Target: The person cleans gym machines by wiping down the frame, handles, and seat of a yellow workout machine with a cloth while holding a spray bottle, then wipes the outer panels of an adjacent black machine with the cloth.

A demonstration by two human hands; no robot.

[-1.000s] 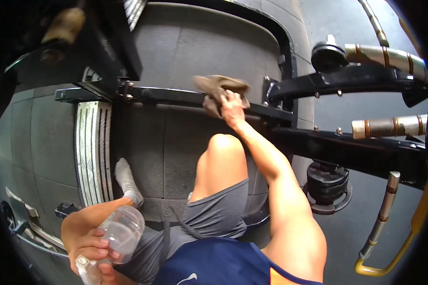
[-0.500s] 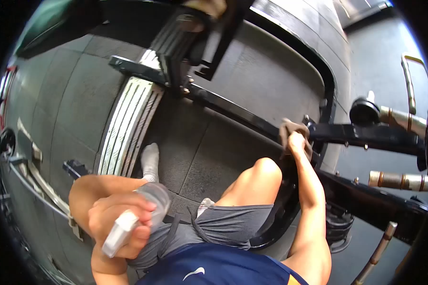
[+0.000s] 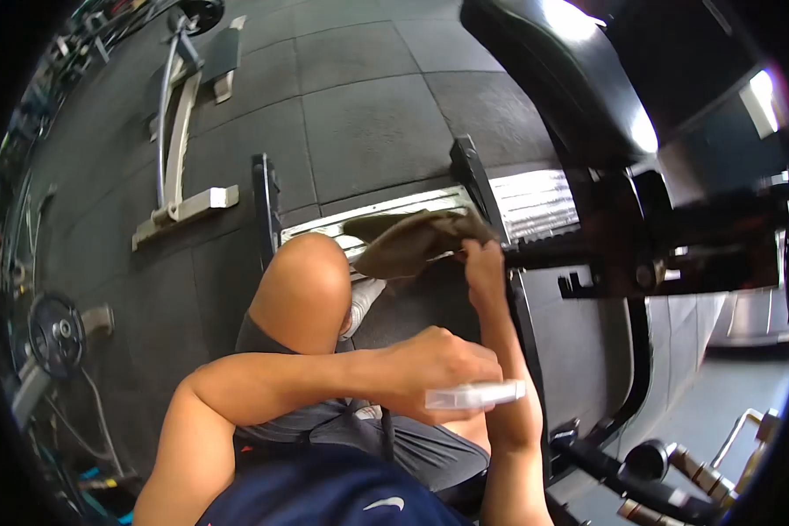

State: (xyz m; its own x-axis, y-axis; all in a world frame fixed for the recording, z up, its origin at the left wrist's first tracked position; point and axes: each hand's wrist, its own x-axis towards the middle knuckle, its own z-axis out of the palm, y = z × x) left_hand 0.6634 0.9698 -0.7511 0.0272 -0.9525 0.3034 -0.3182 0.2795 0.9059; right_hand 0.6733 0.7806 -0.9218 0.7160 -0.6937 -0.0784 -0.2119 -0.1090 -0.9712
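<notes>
My left hand (image 3: 447,370) is closed round a spray bottle (image 3: 475,395); its white head shows beside the fingers, while the rest of the bottle is hidden. It is over my lap, in front of my right forearm. Farther forward, my right hand (image 3: 485,263) grips a brown cloth (image 3: 412,245) that spreads to the left over a ridged metal footplate (image 3: 311,226). The cloth is slightly blurred. Just right of that hand is the black frame of a machine (image 3: 552,254).
A black padded seat (image 3: 579,83) is at the upper right. To the left are a bench frame with a bar (image 3: 180,149) and a weight plate (image 3: 57,331). Metal-sleeved pegs (image 3: 701,473) are at the lower right. My bent knee (image 3: 311,276) is near the footplate.
The view has turned left. My right hand has moved with the cloth from the frame's joint to the footplate. My left hand has crossed rightward with the bottle.
</notes>
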